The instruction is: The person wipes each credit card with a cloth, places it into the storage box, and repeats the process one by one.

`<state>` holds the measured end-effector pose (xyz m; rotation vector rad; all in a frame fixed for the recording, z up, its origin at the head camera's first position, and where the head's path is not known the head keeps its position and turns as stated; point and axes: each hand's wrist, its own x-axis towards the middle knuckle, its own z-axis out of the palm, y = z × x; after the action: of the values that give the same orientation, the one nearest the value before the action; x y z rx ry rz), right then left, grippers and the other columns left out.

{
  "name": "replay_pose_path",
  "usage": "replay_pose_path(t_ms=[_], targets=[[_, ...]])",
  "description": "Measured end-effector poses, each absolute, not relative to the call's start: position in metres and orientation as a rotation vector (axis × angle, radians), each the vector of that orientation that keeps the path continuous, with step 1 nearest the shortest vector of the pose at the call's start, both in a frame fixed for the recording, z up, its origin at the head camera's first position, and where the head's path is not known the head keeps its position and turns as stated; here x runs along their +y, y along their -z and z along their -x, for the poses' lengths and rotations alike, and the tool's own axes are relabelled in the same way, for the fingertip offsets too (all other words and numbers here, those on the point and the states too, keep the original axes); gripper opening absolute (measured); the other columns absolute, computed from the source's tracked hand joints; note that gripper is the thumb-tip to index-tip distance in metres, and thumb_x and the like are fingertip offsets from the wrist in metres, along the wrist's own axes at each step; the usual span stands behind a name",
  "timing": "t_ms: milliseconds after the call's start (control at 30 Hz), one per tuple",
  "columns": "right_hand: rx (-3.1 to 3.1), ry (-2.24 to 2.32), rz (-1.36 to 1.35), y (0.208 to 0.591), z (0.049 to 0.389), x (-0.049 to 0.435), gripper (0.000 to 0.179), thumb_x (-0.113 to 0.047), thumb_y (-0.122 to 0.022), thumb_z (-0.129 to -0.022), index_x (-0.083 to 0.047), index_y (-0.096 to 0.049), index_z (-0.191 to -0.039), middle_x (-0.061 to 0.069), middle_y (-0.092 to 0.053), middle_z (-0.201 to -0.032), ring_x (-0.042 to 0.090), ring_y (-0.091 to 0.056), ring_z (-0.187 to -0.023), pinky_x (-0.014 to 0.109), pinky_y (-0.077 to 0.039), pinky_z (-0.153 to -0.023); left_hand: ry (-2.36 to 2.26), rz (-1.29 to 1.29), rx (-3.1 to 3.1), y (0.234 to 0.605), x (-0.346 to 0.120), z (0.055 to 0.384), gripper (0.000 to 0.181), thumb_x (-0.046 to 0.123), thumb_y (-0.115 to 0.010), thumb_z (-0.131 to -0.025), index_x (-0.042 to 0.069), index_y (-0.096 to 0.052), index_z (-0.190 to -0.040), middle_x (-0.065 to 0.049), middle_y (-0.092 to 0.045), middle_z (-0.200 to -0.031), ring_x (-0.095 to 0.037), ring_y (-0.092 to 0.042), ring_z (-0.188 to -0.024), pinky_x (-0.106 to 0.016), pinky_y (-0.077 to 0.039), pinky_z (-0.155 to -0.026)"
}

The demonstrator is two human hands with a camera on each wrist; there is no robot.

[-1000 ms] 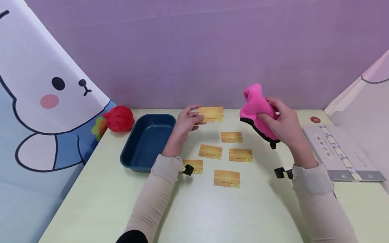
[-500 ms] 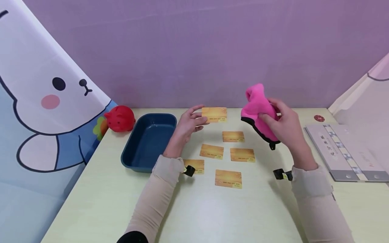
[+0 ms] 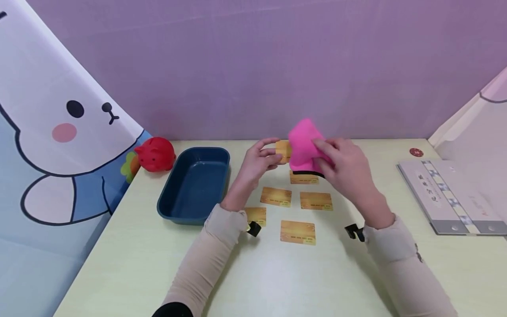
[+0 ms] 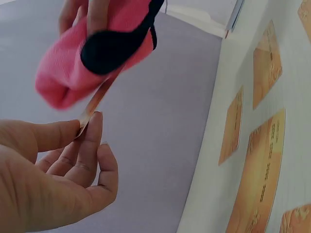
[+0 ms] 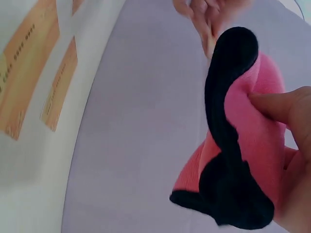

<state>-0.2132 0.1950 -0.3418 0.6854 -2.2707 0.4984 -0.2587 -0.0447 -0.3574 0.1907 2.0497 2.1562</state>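
My left hand [image 3: 255, 163] pinches a gold bank card [image 3: 283, 151] by its left end, between thumb and fingers, above the table. A soft pink cloth piece with black edging [image 3: 305, 145] is gripped in my right hand [image 3: 344, 169]. In the head view the cloth covers the right part of the held card. Seen from the left wrist, the card's far end [image 4: 99, 97] goes out of sight at the cloth; whether they touch, I cannot tell. Below the hands several more gold cards [image 3: 298, 232] lie face up on the table, one partly hidden behind the left wrist.
To the left stands a dark blue tray [image 3: 166, 207], with a red piggy bank [image 3: 155, 154] beside it. A grey-white flat case [image 3: 451, 198] and a small red chip [image 3: 416, 152] lie on the right. A purple cloth backdrop [image 3: 253, 66] rises behind the table.
My right hand has moved left with the pink cloth, bringing it over the held card in the head view. The left hand has shifted slightly right with the card.
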Motion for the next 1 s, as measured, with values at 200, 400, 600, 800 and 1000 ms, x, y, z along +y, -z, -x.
replay_pose_path(t_ms=[200, 400, 600, 800, 1000], targets=[[-2.234, -0.367, -0.706, 0.349, 0.212, 0.185, 0.043, -0.014, -0.08, -0.083, -0.015, -0.07, -0.125, 0.024, -0.065, -0.101, 0.042, -0.06, -0.085, 0.051, -0.047, -0.064, -2.15, -0.203, 2.064, 0.355, -0.039, 0.254, 0.04, 0.004, -0.066, -0.095, 0.015, -0.06, -0.134, -0.012, -0.072, -0.105, -0.012, -0.067, -0.078, -0.034, -0.053, -0.083], [-2.223, -0.285, -0.687, 0.354, 0.212, 0.181, 0.036, -0.014, -0.077, -0.086, -0.018, -0.069, -0.12, 0.023, -0.064, -0.102, 0.043, -0.06, -0.085, 0.051, -0.047, -0.063, -2.123, -0.2, 2.067, 0.352, -0.04, 0.252, 0.039, 0.006, -0.066, -0.096, 0.016, -0.06, -0.133, -0.008, -0.071, -0.103, -0.01, -0.068, -0.079, -0.031, -0.051, -0.08], [-2.234, -0.258, -0.597, 0.352, 0.215, 0.187, 0.033, -0.01, -0.072, -0.088, -0.019, -0.069, -0.12, 0.024, -0.064, -0.098, 0.042, -0.06, -0.083, 0.051, -0.046, -0.061, -2.157, -0.176, 2.015, 0.346, -0.049, 0.253, 0.04, 0.006, -0.065, -0.096, 0.016, -0.058, -0.135, -0.003, -0.068, -0.102, -0.011, -0.071, -0.077, -0.03, -0.052, -0.076], [-2.283, -0.265, -0.444, 0.347, 0.216, 0.207, 0.032, -0.009, -0.068, -0.09, -0.016, -0.071, -0.121, 0.026, -0.065, -0.098, 0.044, -0.058, -0.084, 0.053, -0.045, -0.062, -2.235, -0.111, 1.947, 0.343, -0.063, 0.257, 0.046, 0.005, -0.064, -0.097, 0.016, -0.054, -0.14, 0.002, -0.063, -0.094, -0.014, -0.071, -0.079, -0.029, -0.056, -0.072], [-2.197, -0.334, -0.426, 0.337, 0.215, 0.214, 0.031, -0.008, -0.066, -0.09, -0.012, -0.072, -0.12, 0.03, -0.064, -0.098, 0.046, -0.056, -0.081, 0.057, -0.044, -0.063, -2.267, -0.103, 2.027, 0.343, -0.064, 0.259, 0.043, 0.007, -0.066, -0.096, 0.017, -0.057, -0.137, 0.003, -0.065, -0.09, -0.011, -0.072, -0.078, -0.024, -0.055, -0.064]])
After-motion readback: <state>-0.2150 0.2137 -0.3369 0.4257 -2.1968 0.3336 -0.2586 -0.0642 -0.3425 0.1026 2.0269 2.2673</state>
